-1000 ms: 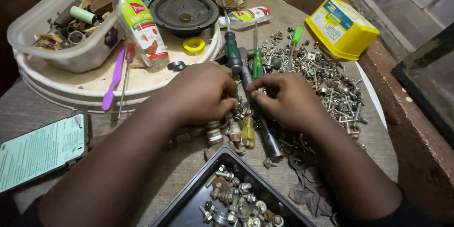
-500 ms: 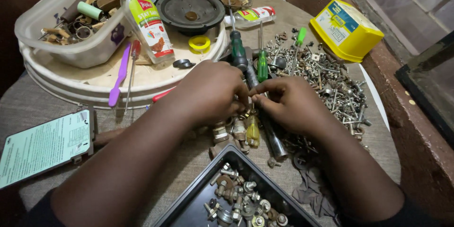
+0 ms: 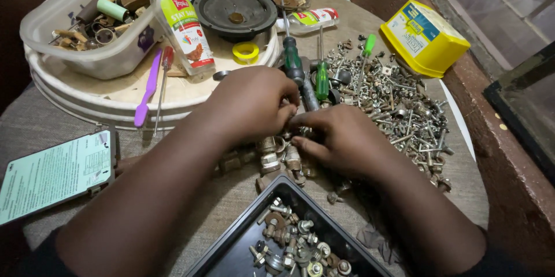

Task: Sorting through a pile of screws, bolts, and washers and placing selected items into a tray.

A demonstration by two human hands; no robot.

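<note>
Over metal fittings (image 3: 276, 158), both hands still pinching, left hand (image 3: 251, 103), right hand (image 3: 341, 138)

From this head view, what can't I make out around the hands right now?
- What the fingers pinch: hidden where the left hand and right hand meet.
- Black metal tray of bolts: cut off by the bottom edge.
- Grey screwdriver shaft: lower end covered by the right hand.
- Scattered silver screws and nuts: too small to sort by type.

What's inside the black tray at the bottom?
The black tray holds loose bolts, nuts and washers piled toward its right side. Its lower part runs out of frame, so the rest is unseen.
</note>
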